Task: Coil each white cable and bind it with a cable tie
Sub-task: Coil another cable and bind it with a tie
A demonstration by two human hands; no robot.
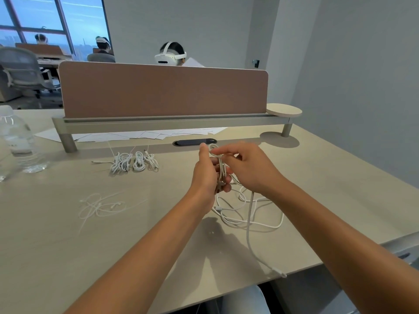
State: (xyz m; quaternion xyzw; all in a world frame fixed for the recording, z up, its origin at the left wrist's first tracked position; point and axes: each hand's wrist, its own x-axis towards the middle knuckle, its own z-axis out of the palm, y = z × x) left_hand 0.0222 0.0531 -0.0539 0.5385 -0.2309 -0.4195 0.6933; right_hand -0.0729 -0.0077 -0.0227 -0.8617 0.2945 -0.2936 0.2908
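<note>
My left hand (205, 172) grips a partly wound coil of white cable (221, 165) held upright above the desk. My right hand (247, 166) pinches the top loop of that coil between thumb and fingers. The cable's free end (249, 223) hangs down from my right hand and trails to a plug near the desk's front edge. Loose white cables (244, 214) lie tangled on the desk under my hands. Several coiled white cables (133, 163) sit in a row further back on the left. A heap of thin cable ties (99, 206) lies at the front left.
A clear water bottle (18, 141) stands at the far left. A brown divider panel (163, 91) on a raised shelf crosses the back, with paper sheets (145, 134) under it. A person with a white headset sits beyond it. The desk edge (317, 264) runs at front right.
</note>
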